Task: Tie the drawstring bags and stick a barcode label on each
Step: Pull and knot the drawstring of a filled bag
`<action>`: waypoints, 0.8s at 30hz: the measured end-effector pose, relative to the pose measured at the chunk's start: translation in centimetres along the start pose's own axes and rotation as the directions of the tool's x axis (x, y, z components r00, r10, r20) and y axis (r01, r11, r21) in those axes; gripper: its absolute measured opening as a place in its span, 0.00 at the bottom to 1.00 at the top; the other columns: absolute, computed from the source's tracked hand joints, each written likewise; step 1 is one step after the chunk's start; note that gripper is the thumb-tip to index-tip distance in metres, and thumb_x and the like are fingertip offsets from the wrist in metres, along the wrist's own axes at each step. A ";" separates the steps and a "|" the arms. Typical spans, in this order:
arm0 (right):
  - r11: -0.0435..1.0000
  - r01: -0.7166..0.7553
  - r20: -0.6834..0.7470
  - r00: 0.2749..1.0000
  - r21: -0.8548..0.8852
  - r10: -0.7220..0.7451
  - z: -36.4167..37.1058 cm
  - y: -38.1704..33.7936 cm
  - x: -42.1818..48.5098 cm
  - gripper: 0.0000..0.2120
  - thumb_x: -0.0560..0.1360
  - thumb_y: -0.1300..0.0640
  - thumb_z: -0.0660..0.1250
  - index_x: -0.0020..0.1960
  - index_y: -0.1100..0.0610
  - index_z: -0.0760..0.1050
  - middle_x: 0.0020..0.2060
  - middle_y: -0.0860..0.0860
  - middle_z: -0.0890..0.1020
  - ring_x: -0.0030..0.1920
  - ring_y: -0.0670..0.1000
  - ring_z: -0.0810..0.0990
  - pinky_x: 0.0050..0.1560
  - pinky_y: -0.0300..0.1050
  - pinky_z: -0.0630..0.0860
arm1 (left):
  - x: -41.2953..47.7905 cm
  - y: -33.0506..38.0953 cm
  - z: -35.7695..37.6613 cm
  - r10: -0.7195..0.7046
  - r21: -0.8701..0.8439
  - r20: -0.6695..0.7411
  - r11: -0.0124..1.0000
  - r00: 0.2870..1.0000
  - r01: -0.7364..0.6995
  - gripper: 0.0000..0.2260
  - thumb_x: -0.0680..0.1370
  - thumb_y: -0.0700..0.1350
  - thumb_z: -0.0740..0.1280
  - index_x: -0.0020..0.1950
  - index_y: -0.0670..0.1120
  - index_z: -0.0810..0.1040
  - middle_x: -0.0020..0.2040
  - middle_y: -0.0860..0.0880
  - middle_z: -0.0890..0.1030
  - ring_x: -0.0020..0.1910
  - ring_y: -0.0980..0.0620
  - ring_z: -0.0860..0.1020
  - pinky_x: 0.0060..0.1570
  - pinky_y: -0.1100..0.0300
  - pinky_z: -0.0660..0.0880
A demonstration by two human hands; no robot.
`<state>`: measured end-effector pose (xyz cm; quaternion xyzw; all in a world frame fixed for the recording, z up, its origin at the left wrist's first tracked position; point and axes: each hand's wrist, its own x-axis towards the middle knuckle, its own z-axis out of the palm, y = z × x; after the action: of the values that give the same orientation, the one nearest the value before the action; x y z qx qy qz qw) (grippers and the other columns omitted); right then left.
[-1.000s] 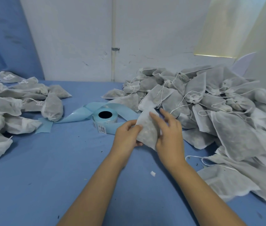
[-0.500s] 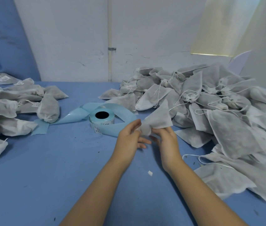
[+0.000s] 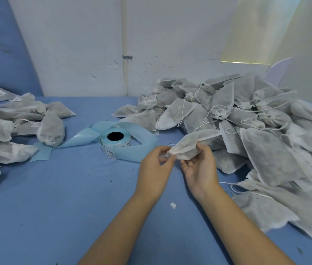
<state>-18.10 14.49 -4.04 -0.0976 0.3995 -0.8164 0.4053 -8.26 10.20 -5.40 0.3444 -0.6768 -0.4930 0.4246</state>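
Table (image 3: pixel 55 217): blue, lay beneath both hands.
Bag (image 3: pixel 193 143): stretched between them, pointing away rightward.
Left hand (image 3: pixel 154 169): pinched its near end.
Right hand (image 3: pixel 201 169): gripped its middle.

A second ago I had the bag (image 3: pixel 191 145) standing flat between the hands, with the right fingers spread over its face. Now it has swung down to lie nearly level, its body pointing right toward the pile (image 3: pixel 256 121). My right hand (image 3: pixel 201 169) has rolled palm-up beneath it, and my left hand (image 3: pixel 155 167) has shifted to pinch the narrowed left end.
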 end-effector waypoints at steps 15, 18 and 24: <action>0.606 0.270 0.093 0.947 -0.748 -0.308 -0.6 2.0 -0.8 0.10 0.75 0.58 0.64 0.35 0.55 0.74 0.27 0.44 0.77 0.31 0.43 0.73 0.36 0.35 0.70 | 1.3 0.7 1.0 -0.235 -0.288 0.093 0.924 0.967 0.253 0.11 0.79 0.38 0.60 0.37 0.44 0.73 0.26 0.50 0.75 0.22 0.56 0.72 0.26 0.63 0.66; 0.637 0.291 0.149 0.952 -0.714 -0.268 -0.3 2.1 -1.5 0.14 0.74 0.62 0.63 0.30 0.55 0.73 0.25 0.47 0.76 0.29 0.47 0.73 0.35 0.39 0.70 | 0.9 0.7 0.9 -0.194 -0.257 0.121 0.941 0.973 0.220 0.13 0.76 0.33 0.58 0.36 0.47 0.73 0.23 0.50 0.69 0.21 0.54 0.68 0.25 0.62 0.64; 0.808 0.178 0.088 0.984 -0.562 -0.155 -0.1 1.2 -1.5 0.12 0.73 0.65 0.65 0.32 0.56 0.79 0.29 0.54 0.79 0.31 0.51 0.76 0.37 0.44 0.73 | 0.7 0.5 0.8 -0.126 -0.291 0.223 0.938 0.967 0.190 0.12 0.77 0.31 0.55 0.39 0.43 0.70 0.22 0.54 0.65 0.23 0.54 0.62 0.23 0.65 0.59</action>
<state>-16.43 15.26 -4.76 -0.2638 0.6062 -0.6910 0.2925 -9.28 10.00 -4.89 0.2754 -0.6004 -0.6580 0.3615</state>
